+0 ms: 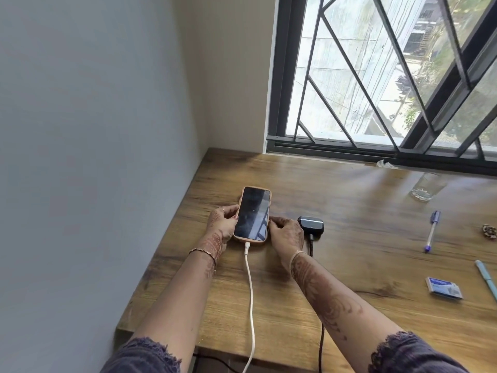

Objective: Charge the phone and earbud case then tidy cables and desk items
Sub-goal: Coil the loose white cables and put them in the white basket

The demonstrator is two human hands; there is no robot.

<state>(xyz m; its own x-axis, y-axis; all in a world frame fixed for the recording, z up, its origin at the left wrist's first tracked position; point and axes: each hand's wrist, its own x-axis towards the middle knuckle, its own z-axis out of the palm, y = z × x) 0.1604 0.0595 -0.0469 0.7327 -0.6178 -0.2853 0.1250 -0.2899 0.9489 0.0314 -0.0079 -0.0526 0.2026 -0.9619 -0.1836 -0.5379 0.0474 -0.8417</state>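
The phone (252,214) lies face up, screen dark, on the desk (349,265) toward its 9 o'clock side, near the wall. The left hand (222,224) grips its left edge with curled fingers. The right hand (286,232) pinches the right edge in the same way, so both hands hold it. A white cable (251,292) is plugged in at the phone's 6 o'clock end and runs off the near desk edge.

Just beside the right hand, at 3 o'clock from the phone, sits the earbud case (311,224). A black cable (311,244) enters its 6 o'clock side.

Both devices look connected, so the charging step seems nearly done. The hands appear to be squaring the phone in place. Whether either device is drawing power cannot be told.

Tidying comes next. It calls for letting go of the phone without tugging its plug, then straightening the two cables. After that, the scattered things far out between 2 and 4 o'clock need gathering: a glass (427,187), a pen (432,231), a small box (443,288) and a second pen (486,278) at the frame edge.
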